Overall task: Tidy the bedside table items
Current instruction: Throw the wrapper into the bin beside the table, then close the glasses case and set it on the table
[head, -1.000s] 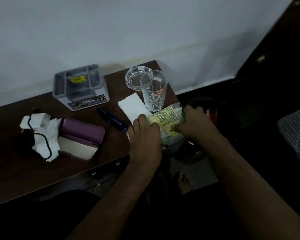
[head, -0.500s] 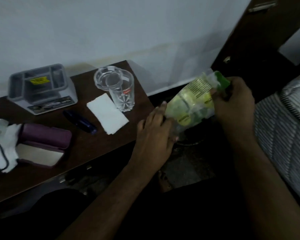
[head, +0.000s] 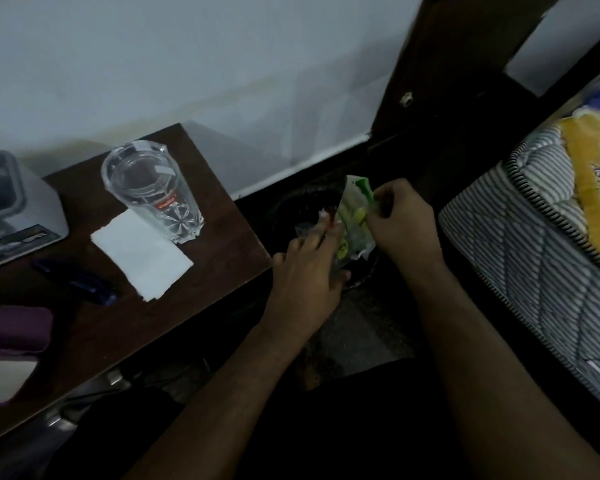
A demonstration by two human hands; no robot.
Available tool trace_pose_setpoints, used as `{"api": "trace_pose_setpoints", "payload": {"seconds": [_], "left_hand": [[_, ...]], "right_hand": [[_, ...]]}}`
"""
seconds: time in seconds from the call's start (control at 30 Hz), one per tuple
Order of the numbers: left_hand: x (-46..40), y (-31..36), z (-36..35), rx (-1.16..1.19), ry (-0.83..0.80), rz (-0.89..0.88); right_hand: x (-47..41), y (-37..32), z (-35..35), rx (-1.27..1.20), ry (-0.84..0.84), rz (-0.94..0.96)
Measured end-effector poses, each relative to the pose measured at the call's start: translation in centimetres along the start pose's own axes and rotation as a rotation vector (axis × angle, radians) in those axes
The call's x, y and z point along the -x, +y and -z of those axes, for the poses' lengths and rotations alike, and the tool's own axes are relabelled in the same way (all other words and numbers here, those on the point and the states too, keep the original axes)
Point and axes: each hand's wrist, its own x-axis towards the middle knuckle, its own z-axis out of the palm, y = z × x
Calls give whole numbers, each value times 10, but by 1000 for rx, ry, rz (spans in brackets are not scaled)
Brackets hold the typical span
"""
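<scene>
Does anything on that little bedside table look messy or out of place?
A little. The white paper lies askew, one corner tucked under the drinking glass, and its near edge looks ragged. The dark blue pen-like item lies loose beside it. Nothing looks spilled or broken. Both hands hold the green packet off the table, above something dark on the floor.

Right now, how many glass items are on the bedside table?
2: a drinking glass near the table's right end, and a glass ashtray right behind it toward the wall, partly hidden by it. The table's left part is out of view.
</scene>
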Motion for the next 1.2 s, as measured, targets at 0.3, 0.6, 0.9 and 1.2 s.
{"api": "trace_pose_setpoints", "payload": {"seconds": [0.3,0.6,0.9,1.2], "left_hand": [[4,0,20,14,90,56],[60,-25,69,99,306,136],[149,-69,105,85,433,256],[198,-122,148,81,546,360]], "right_hand": [[2,-19,-3,16,-74,54],[49,-90,-24,-66,-144,268],[110,-157,-60,-140,-183,447],[164,-229,-106,-183,-273,600]]}}
